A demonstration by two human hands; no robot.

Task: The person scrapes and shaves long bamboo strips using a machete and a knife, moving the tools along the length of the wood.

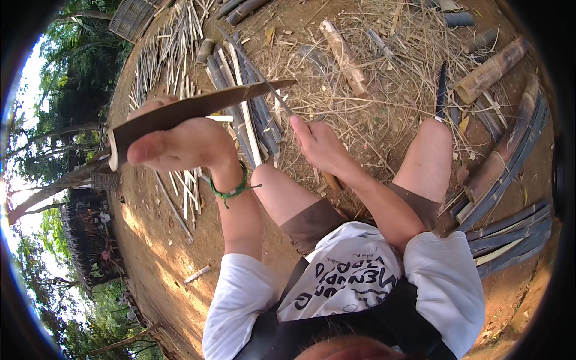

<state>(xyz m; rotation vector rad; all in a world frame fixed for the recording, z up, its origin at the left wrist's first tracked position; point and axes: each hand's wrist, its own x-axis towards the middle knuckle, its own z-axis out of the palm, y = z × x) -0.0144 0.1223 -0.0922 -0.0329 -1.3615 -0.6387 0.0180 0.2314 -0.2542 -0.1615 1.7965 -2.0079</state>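
My left hand (195, 144), with a green cord round its wrist, is raised at the left and grips a split bamboo piece (198, 107) between thumb and fingers. The piece is brown, broad at the near left end and tapers to a point at the right. In my right hand (321, 147), closed in front of my knees, is a long thin-bladed knife (249, 60). Its wooden handle (333, 181) shows below the hand. The blade slants up to the left and crosses the bamboo near its pointed end; whether they touch I cannot tell.
Split bamboo strips (240, 108) lie ahead of my left knee, with many thin slats (174, 48) beyond. Shavings (384, 102) cover the ground. A dark blade (442, 93) lies near my right knee. Bamboo lengths (492, 71) and split pieces (510, 240) lie at right.
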